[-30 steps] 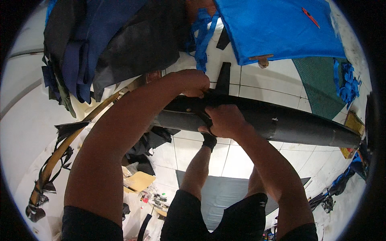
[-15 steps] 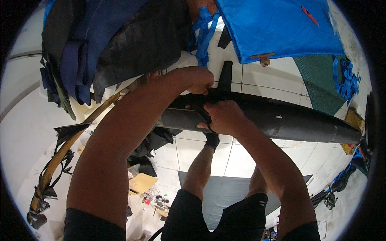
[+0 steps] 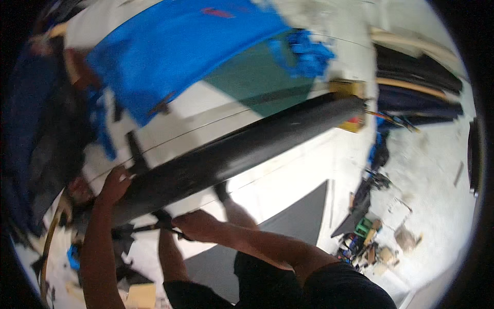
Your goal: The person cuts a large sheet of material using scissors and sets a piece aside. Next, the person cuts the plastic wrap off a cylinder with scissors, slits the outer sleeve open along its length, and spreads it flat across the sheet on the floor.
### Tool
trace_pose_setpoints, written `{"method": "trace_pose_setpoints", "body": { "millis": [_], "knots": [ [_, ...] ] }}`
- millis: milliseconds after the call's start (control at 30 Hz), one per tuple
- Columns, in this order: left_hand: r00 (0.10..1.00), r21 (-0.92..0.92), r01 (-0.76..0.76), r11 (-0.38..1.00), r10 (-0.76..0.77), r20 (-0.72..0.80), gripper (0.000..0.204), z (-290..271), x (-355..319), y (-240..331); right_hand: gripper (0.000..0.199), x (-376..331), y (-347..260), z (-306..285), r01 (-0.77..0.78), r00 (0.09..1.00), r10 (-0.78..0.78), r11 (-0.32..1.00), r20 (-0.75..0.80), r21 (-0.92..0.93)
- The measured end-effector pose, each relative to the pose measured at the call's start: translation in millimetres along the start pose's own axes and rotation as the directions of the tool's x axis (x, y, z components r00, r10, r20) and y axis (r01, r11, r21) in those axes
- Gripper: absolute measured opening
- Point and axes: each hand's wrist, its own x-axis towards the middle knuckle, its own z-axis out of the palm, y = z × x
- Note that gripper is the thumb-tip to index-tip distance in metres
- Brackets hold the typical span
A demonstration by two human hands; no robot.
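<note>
A long, tapered black form (image 3: 216, 157) with a smooth surface runs from lower left to upper right in front of me. At its near-left end, my left hand (image 3: 115, 185) lies against the upper edge, fingers curled; blur hides what they pinch. My right hand (image 3: 199, 225) is below the form and away from its surface, closed around a slender dark tool (image 3: 146, 228) that points left. Motion smears the tool, and I cannot tell its kind.
Blue fabric (image 3: 170, 46) and dark green mesh (image 3: 262, 77) lie beyond the form. Its far end meets a yellowish box (image 3: 354, 123). A grey sheet (image 3: 293, 226) is on the tiled floor. Dark cloth (image 3: 46, 129) hangs at left; small clutter (image 3: 368, 237) sits at right.
The view has swung to the right, so the form now slants. My right hand has come off the form and moved toward me with the dark tool. My left hand stays at the form.
</note>
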Motion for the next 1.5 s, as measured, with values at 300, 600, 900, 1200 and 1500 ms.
{"method": "trace_pose_setpoints", "body": {
  "millis": [300, 600, 900, 1200, 1500],
  "knots": [
    [0.946, 0.172, -0.213, 0.962, 0.159, 0.282, 0.02, 83, 67, 60, 0.041, -369, 185, -55, -0.422, 0.764, 0.371, 0.906, -0.528, 0.026],
    [0.683, 0.307, 0.471, 0.827, -0.121, -0.721, 0.03, 121, 40, 186, 0.026, -546, 391, -2, -0.491, -0.151, 0.773, 0.483, -0.617, 0.725],
    [0.623, -0.942, 0.198, -0.27, -0.708, 0.334, 0.056, 331, 12, 405, 0.027, -642, 569, -123, -0.605, -0.161, 0.483, 0.641, -0.861, 0.472],
    [0.692, -0.647, -0.445, -0.619, -0.696, 0.19, 0.071, 450, 200, 490, 0.012, -702, 769, -329, -0.466, -0.012, 0.116, 0.878, -0.993, 0.108],
    [0.512, -0.724, -0.624, -0.293, -0.854, -0.096, 0.062, 430, 241, 505, 0.019, -723, 707, -362, -0.647, 0.155, 0.027, 0.758, -0.987, -0.081]
  ]
}}
